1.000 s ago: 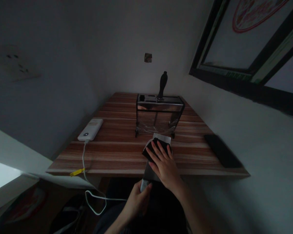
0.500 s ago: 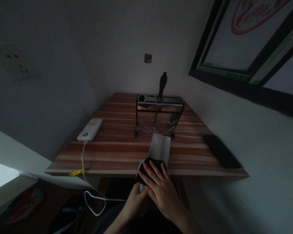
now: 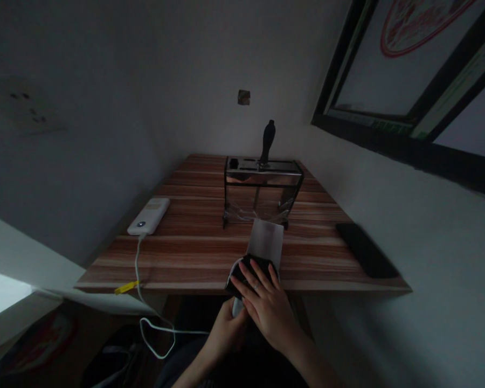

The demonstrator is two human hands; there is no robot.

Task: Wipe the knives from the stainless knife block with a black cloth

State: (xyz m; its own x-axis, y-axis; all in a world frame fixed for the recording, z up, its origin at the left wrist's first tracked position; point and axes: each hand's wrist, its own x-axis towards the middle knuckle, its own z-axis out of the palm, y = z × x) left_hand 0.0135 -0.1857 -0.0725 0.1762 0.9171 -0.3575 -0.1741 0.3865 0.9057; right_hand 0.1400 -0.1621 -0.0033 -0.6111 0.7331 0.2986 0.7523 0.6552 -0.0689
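A wide, light grey blade (image 3: 267,237), apparently that of a cleaver, points away from me over the table's front edge. My left hand (image 3: 228,320) is closed round its pale handle (image 3: 237,306), only a bit of which shows. A black cloth (image 3: 234,285) with a whitish edge covers the near part of the blade. On top of the cloth lies my right hand (image 3: 262,296), fingers spread and pressing it to the blade. Past the tip stands a knife block (image 3: 262,180) with clear sides and a dark frame, a black handle (image 3: 269,141) sticking up from it.
A white power bank (image 3: 149,215) lies at the left of the wood-grain table (image 3: 198,248). Its white cable (image 3: 137,264), with a yellow tag (image 3: 126,287), hangs over the front edge. A black phone-like slab (image 3: 366,250) lies at the right, near the wall.
My right hand and the black cloth have slid slightly forward along the blade. The blade has shifted a little, while my left hand keeps its hold on the handle.
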